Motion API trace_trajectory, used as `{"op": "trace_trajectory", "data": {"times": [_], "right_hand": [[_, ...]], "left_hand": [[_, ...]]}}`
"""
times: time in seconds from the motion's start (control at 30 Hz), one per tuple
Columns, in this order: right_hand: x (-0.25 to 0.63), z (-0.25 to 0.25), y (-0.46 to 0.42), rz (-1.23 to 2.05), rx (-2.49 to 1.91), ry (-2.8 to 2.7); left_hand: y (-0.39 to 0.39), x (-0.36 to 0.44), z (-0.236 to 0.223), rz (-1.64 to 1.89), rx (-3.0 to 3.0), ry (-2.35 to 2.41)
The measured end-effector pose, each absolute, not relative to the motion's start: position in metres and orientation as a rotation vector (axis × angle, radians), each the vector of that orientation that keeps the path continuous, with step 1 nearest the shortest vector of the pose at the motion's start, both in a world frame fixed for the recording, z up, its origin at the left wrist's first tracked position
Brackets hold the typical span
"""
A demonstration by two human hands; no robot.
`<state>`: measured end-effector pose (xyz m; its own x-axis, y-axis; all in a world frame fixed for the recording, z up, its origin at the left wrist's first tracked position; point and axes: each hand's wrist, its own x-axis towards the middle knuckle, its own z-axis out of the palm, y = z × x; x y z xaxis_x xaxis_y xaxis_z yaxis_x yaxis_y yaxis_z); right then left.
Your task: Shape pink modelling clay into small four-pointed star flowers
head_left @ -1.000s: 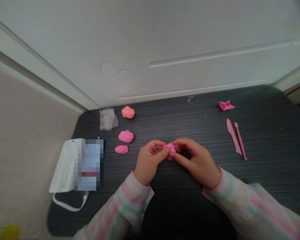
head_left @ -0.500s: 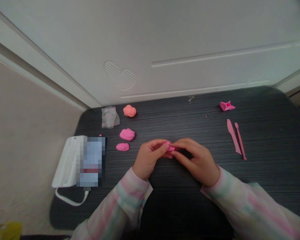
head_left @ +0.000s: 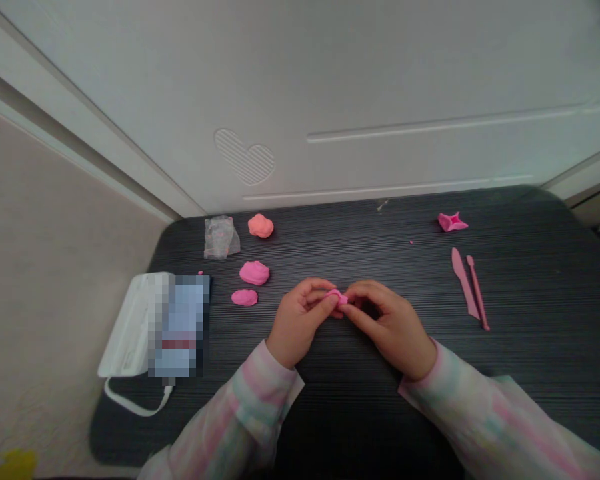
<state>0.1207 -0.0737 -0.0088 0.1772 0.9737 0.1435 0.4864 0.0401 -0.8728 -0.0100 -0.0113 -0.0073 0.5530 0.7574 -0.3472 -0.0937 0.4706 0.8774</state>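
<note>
A small piece of pink modelling clay is pinched between my two hands above the dark table. My left hand has its thumb over the clay and its fingers curled behind, hiding part of it. On the other side, my right hand grips the clay's right edge between thumb and fingertips. Two pink clay lumps, a larger one and a smaller flat one, lie left of my hands. Behind them sits an orange clay lump.
A pink clay knife and a thin pink stick tool lie at right, below a hollow, pointed pink clay piece. A clear plastic bag rests at back left. A white power bank and a cabled phone are at left.
The clay between my fingers has been turned and pressed, and its visible shape looks narrower. Both hands stay in nearly the same place. The whole view has shifted slightly.
</note>
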Motion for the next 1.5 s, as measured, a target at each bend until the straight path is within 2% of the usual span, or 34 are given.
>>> {"op": "trace_trajectory", "data": {"times": [0.33, 0.77, 1.1, 1.3, 1.5], "right_hand": [[0.115, -0.016, -0.072, 0.517, -1.581, -1.55], [0.114, -0.014, -0.074, 0.589, -1.623, -1.499], [0.116, -0.012, -0.073, 0.764, -1.526, -1.532], [0.114, -0.012, -0.069, 0.729, -1.535, -1.506], [0.115, -0.009, -0.065, 0.686, -1.578, -1.441]], "left_hand": [[-0.012, -0.011, -0.008, 0.569, 0.987, 0.881], [-0.006, -0.013, -0.004, 0.521, 0.981, 0.861], [-0.006, -0.018, -0.008, 0.475, 1.205, 0.789], [-0.007, -0.021, -0.005, 0.45, 1.404, 0.79], [-0.008, -0.019, -0.009, 0.467, 1.082, 0.737]]}}
